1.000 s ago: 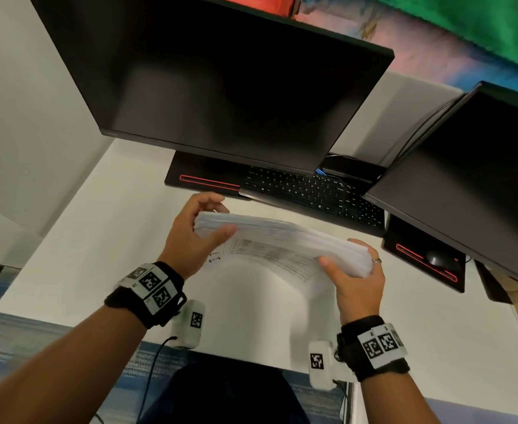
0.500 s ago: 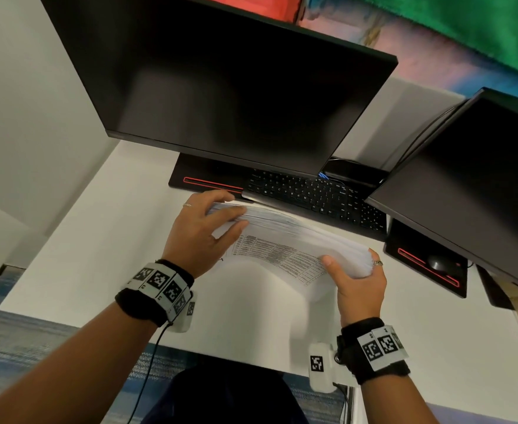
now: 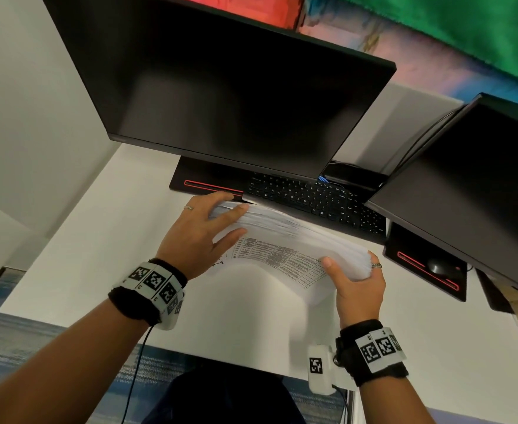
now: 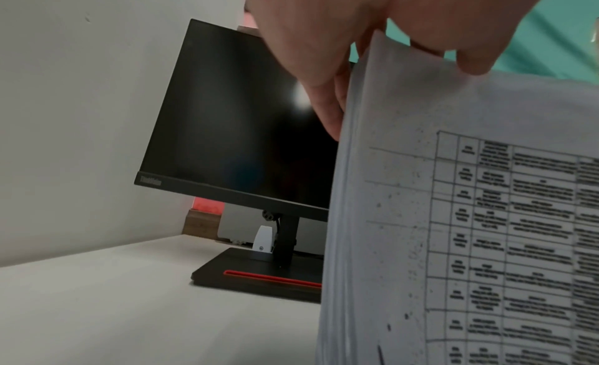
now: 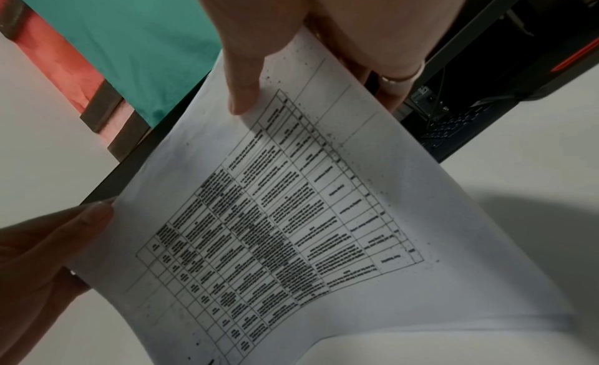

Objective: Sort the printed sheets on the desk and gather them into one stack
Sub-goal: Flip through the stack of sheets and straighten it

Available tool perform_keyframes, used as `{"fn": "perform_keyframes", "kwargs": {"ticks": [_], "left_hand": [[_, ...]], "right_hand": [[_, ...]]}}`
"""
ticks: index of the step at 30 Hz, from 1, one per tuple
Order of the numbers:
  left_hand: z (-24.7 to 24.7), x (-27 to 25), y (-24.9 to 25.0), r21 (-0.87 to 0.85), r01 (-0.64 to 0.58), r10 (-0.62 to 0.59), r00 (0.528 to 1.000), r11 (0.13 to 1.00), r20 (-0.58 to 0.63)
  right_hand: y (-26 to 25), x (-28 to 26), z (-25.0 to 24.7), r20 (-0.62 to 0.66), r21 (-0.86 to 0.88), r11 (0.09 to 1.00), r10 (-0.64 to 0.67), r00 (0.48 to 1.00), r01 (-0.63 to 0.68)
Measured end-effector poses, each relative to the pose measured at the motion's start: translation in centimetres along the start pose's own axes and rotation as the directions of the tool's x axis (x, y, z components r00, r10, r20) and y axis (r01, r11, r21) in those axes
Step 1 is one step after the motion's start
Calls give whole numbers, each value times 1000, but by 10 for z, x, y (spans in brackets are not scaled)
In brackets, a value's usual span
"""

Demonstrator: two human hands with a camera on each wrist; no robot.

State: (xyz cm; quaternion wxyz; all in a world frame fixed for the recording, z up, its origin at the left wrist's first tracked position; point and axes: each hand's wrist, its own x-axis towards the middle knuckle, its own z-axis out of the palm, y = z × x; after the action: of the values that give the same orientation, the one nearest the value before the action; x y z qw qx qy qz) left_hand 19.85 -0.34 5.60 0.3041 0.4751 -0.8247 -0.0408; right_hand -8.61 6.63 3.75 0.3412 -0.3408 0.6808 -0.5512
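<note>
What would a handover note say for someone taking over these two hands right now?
Left hand: grip on the left end of the stack of printed sheets, thumb on the printed face, fingers along the top edge.
Right hand: grip on the right end, thumb on the printed face.
The stack is held on edge above the white desk, in front of the keyboard; its lower part bows toward the person.
Done: sheets appear gathered into one stack.
Left: square the edges and lay it flat.

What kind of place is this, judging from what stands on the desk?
Most likely an office workstation. Two dark monitors stand on a white desk, with a black keyboard between them and a mouse under the right one.
</note>
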Motion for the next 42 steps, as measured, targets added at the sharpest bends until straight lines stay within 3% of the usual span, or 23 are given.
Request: {"fn": "perform_keyframes", "kwargs": {"ticks": [14, 26, 29, 31, 32, 35, 37, 42], "left_hand": [[-3, 5, -2, 19, -75, 75, 997, 997, 20], [2, 14, 0, -21, 19, -19, 1000, 1000, -22], [2, 16, -1, -112, 40, -39, 999, 993, 7], [3, 19, -1, -311, 159, -165, 986, 937, 5], [3, 20, 0, -439, 250, -270, 963, 863, 17], [6, 29, 6, -681, 468, -538, 833, 563, 127], [7, 34, 8, -741, 502, -625, 767, 445, 145], [12, 37, 5, -781, 501, -664, 732, 372, 153]], "right_hand": [[-1, 3, 2, -6, 3, 1000, -11, 1000, 11], [-2, 5, 2, 17, 10, 999, -40, 999, 40], [-3, 7, 1, 33, 12, 999, -47, 998, 47], [-4, 8, 2, 36, 20, 999, -50, 998, 49], [-5, 9, 2, 34, 25, 998, -51, 998, 51], [-4, 12, 3, 23, 49, 998, -46, 999, 45], [-2, 12, 4, 21, 65, 997, -37, 999, 35], [-4, 10, 6, 15, 88, 996, -28, 999, 27]]}}
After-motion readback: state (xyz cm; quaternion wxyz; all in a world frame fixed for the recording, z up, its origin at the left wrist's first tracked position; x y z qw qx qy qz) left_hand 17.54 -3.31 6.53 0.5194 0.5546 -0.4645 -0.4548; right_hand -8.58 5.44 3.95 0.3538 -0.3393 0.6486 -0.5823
